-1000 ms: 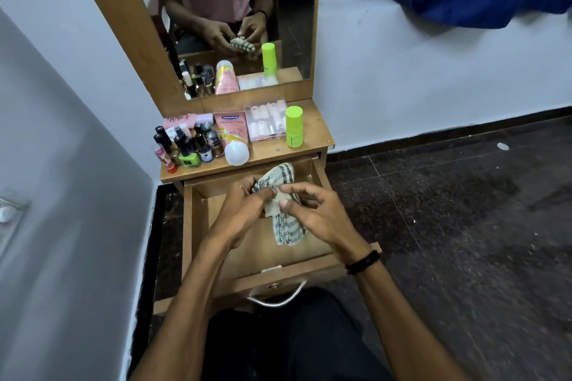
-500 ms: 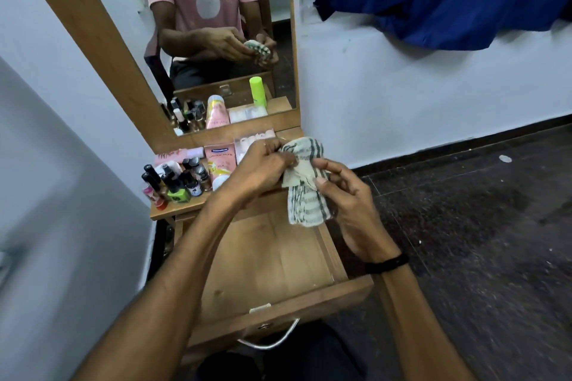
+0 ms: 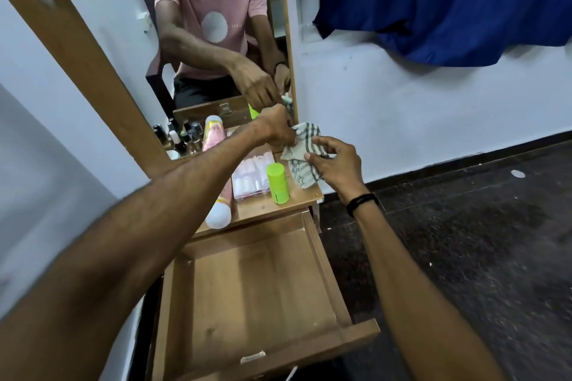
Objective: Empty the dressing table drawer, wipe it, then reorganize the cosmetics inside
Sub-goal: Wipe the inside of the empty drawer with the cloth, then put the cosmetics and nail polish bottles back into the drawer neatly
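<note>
Up on the bench [image 3: 305, 196], a pink tube [image 3: 223, 192] with a white cap lies along the left side, cap toward the front edge. Just right of it sits a clear box [image 3: 252, 178] of pale small items, and beside that a green cylinder [image 3: 277, 183] stands upright near the front edge. Over the back right corner the left hand [image 3: 275, 130] reaches in, fingers curled and pinching the upper left edge of the striped cloth [image 3: 305, 148]. The cloth is bunched between both hands, its lower end hanging to the bench top by the right edge; whether it touches the wood is unclear. The right hand [image 3: 337, 164] grips the cloth's right side between thumb and bent fingers. Below the front edge the drawer [image 3: 247, 288] stands pulled out, its wooden bottom showing.
</note>
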